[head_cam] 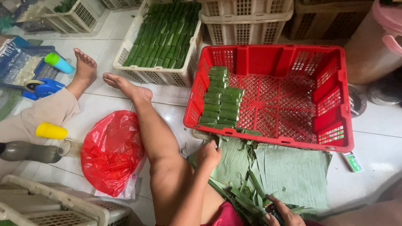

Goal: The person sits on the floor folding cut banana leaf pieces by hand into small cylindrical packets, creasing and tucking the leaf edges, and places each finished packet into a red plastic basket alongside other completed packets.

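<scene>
A small flat rectangular green-and-white packet (352, 162) is seen on the white floor tiles, well to the right of the fingers, just beside the red plastic crate's (335, 144) near right corner.

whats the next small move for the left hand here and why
Probably lift one banana leaf sheet off the stack. The left hand rests on the leaves' edge by the red crate, holding no visible parcel, while the right hand grips a dark object. Wrapped green parcels fill only the crate's left side.
</scene>
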